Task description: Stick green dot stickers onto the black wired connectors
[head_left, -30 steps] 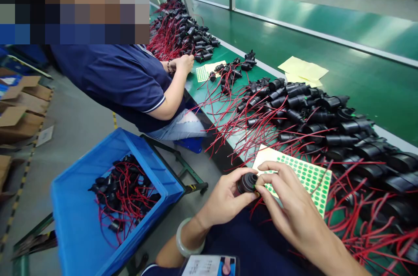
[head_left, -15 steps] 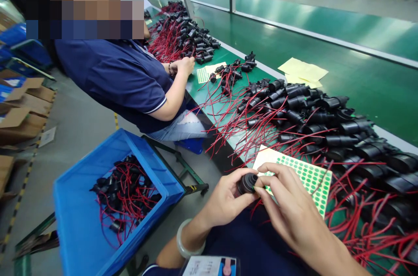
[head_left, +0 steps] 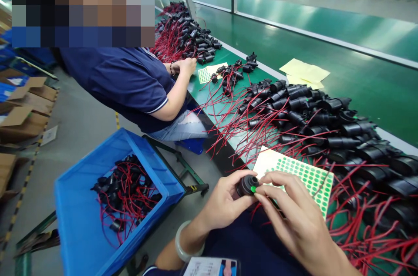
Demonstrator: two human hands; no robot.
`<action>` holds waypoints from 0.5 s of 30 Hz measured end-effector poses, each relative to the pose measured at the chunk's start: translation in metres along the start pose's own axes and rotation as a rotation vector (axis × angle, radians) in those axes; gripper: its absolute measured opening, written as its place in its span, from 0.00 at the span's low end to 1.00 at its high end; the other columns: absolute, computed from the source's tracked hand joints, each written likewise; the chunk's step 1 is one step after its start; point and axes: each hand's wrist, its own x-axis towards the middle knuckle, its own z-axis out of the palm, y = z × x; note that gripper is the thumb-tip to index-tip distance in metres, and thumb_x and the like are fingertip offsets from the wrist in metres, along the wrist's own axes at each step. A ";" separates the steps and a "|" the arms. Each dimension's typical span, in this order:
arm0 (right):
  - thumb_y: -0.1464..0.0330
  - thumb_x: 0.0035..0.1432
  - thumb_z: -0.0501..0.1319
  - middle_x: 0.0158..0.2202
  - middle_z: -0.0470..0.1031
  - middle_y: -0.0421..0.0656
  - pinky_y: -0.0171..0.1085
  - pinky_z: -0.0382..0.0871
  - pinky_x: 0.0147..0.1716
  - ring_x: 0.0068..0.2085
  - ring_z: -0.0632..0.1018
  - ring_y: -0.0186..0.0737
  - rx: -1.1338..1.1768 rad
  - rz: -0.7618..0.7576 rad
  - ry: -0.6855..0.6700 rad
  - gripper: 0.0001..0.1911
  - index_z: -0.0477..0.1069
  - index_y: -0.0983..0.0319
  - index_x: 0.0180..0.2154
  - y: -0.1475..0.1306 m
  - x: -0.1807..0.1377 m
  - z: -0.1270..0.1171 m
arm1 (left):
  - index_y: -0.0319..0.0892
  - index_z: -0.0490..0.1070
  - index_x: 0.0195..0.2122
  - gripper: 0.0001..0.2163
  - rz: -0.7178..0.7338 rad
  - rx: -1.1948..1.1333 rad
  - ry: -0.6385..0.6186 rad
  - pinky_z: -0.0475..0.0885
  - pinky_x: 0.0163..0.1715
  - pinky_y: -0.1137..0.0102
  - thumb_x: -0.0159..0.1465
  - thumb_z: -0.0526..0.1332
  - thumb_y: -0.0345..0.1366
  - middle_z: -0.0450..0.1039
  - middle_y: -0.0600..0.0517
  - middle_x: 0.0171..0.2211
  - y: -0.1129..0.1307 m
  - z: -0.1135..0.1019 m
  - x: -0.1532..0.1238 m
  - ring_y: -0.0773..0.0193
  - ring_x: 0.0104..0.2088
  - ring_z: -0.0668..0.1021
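My left hand [head_left: 222, 202] is closed around a small black pump [head_left: 245, 183], a round body with a ringed nozzle end turned up toward me. A round green sticker [head_left: 253, 189] shows at the side of the nozzle end. My right hand [head_left: 290, 208] has its thumb and fingertips pinched at the edge of that sticker, touching the pump. Under and behind my right hand lies a pale sheet of green dot stickers [head_left: 302, 171], with some dots gone from its left part.
Black pumps with red wires [head_left: 320, 115] are heaped along the green bench [head_left: 225, 54]. Yellow paper sheets [head_left: 305, 71] lie beyond. A blue bin [head_left: 75, 215] at left holds more pumps. A co-worker [head_left: 130, 80] sits at the bench; cardboard boxes [head_left: 26, 106] stand far left.
The green sticker, mostly hidden between my right fingertips before, now shows against the pump's nozzle end. My right fingers have shifted slightly; my left hand keeps its hold.
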 end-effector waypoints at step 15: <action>0.80 0.60 0.58 0.44 0.71 0.51 0.39 0.70 0.45 0.47 0.72 0.41 0.025 -0.152 0.082 0.13 0.70 0.68 0.46 0.015 -0.007 -0.001 | 0.38 0.72 0.48 0.18 0.043 -0.036 0.006 0.72 0.42 0.72 0.56 0.67 0.30 0.76 0.48 0.39 0.012 -0.005 -0.008 0.63 0.38 0.77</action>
